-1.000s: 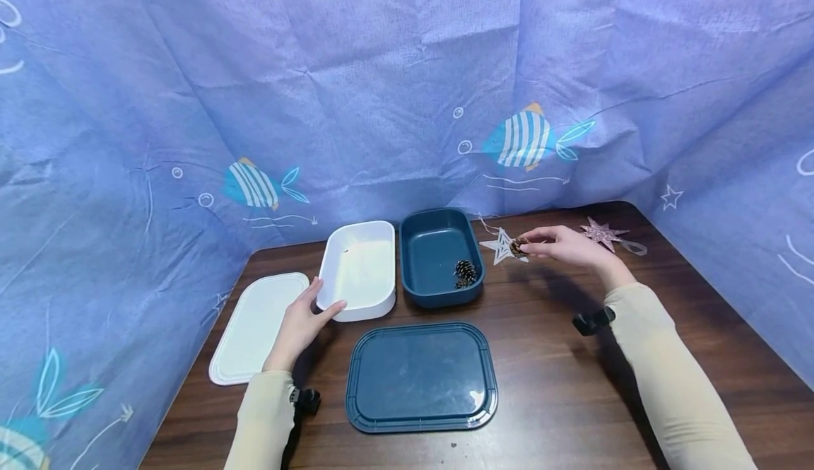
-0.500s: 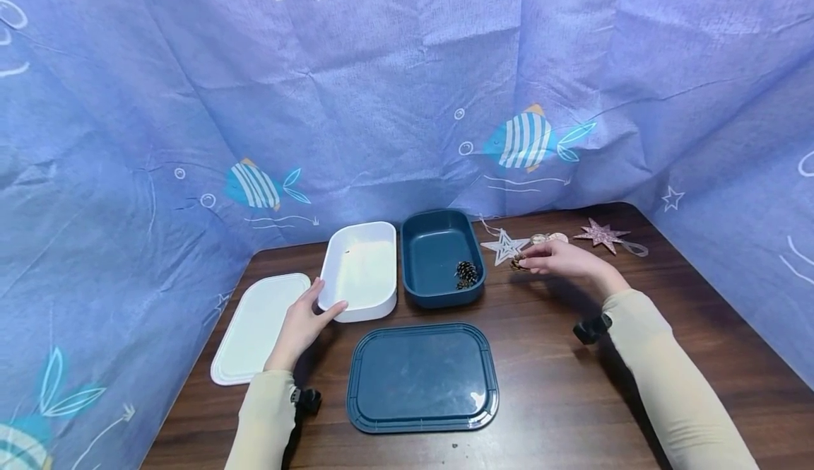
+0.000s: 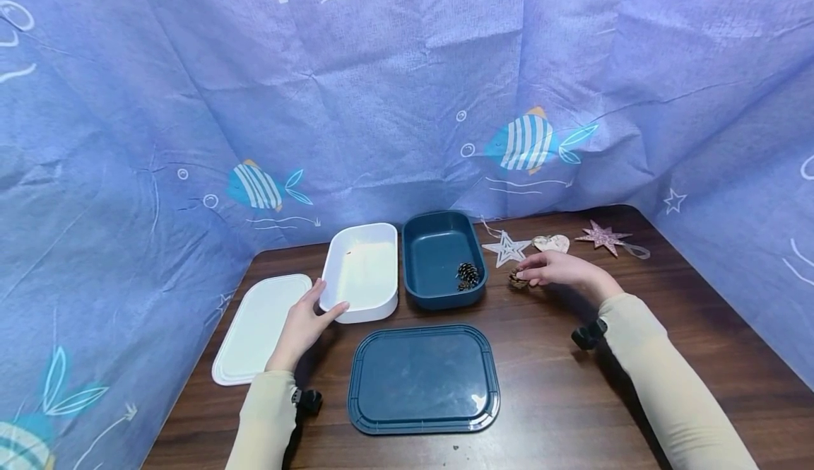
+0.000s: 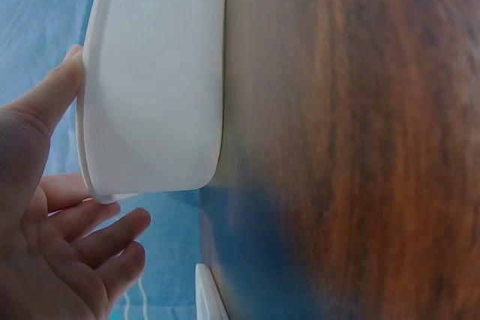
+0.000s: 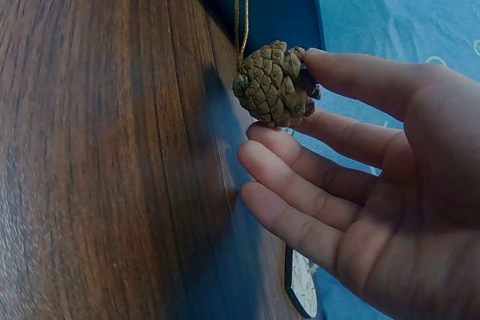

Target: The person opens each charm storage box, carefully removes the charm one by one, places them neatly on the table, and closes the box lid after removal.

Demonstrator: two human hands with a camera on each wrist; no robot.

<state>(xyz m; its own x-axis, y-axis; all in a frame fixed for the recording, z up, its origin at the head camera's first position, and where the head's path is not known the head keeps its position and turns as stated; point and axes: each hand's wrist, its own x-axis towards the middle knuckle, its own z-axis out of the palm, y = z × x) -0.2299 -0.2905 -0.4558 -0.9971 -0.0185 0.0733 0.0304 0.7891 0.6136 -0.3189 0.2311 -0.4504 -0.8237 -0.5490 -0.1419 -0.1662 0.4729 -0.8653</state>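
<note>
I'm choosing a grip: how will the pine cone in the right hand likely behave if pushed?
The pine cone would probably roll unevenly, being rounded with knobbly scales. Those woody scales suggest it is stiff and fairly light. Its thin gold cord may trail limply.

White box runs past left wrist view's top edge; cord past right's. Dark speck too small to identify.

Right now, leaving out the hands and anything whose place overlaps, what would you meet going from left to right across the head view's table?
White lid, white box, blue box, white star, pale heart, pink star.
</note>
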